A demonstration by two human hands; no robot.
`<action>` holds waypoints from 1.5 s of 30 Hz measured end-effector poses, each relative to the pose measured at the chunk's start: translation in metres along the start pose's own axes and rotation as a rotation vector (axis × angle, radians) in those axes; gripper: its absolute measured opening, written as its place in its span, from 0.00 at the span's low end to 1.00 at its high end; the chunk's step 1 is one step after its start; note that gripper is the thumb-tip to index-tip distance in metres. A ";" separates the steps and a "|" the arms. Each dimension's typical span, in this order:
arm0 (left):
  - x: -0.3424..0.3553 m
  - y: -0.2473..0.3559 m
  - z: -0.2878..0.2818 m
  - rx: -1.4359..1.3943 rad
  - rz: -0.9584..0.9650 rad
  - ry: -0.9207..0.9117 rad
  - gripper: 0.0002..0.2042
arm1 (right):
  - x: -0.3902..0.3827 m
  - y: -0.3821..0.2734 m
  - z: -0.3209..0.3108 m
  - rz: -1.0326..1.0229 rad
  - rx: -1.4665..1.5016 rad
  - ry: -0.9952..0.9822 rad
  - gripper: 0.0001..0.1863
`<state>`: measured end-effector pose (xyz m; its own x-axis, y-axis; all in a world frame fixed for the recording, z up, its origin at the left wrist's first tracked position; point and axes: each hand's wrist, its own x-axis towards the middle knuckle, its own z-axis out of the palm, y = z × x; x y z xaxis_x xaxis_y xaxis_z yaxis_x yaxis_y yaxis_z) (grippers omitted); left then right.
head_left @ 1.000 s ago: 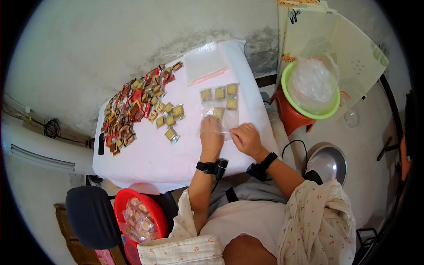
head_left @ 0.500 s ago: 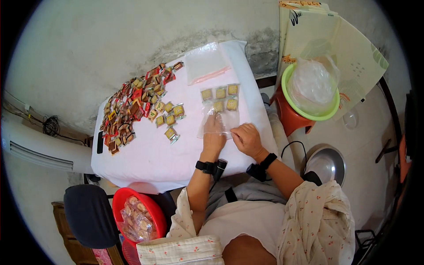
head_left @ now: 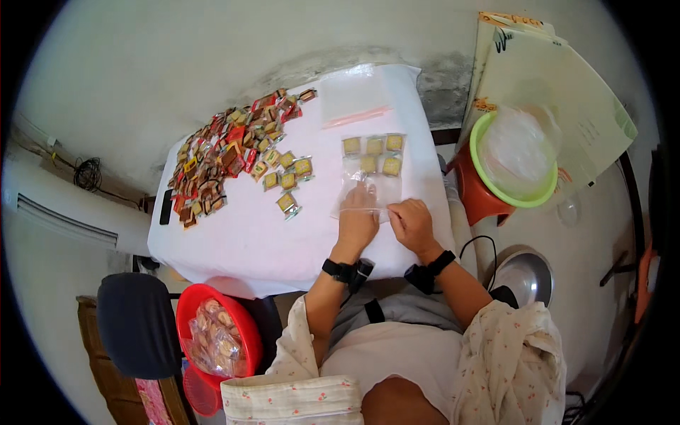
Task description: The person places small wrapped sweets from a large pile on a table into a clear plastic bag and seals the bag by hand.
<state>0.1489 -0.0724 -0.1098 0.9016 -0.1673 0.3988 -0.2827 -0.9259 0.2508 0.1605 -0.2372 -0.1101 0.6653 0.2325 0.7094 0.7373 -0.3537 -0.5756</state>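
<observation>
A clear plastic bag (head_left: 386, 193) lies flat on the white-covered table, its open end towards me. Inside, at its far end, several individually wrapped square yellow biscuits (head_left: 374, 146) sit in two rows, three in the far row and two in the nearer. My left hand (head_left: 360, 218) reaches into the bag, fingers stretched out under the plastic just short of the nearer row, with no biscuit visible in it. At the right corner of the opening, my right hand (head_left: 412, 225) pinches the bag's edge. Left of the bag lie several loose wrapped yellow biscuits (head_left: 287, 203).
A heap of wrapped snacks (head_left: 219, 156) spreads over the table's left side, beside a black phone (head_left: 166, 207). Flat empty bags (head_left: 354, 99) lie at the far edge. A red basin (head_left: 253, 338) of packed bags stands lower left; a green basin (head_left: 484, 152) holds plastic at right.
My left hand has drawn back slightly from the nearer row of biscuits inside the bag. My right hand keeps its pinch on the bag's edge. The whole view has shifted a little.
</observation>
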 end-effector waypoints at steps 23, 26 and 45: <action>0.054 -0.150 -0.056 0.476 -0.057 -0.165 0.17 | 0.002 0.000 -0.003 -0.034 -0.063 -0.017 0.08; 0.050 -0.134 -0.062 0.309 -0.150 -0.244 0.16 | 0.002 0.002 -0.005 -0.062 -0.087 -0.018 0.06; -0.033 0.023 -0.070 -0.537 -0.044 -0.221 0.22 | 0.004 -0.002 -0.005 -0.021 -0.037 -0.016 0.06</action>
<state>0.0892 -0.0646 -0.0553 0.9468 -0.2532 0.1987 -0.3181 -0.6412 0.6983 0.1610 -0.2400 -0.1041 0.6514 0.2548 0.7147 0.7468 -0.3813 -0.5448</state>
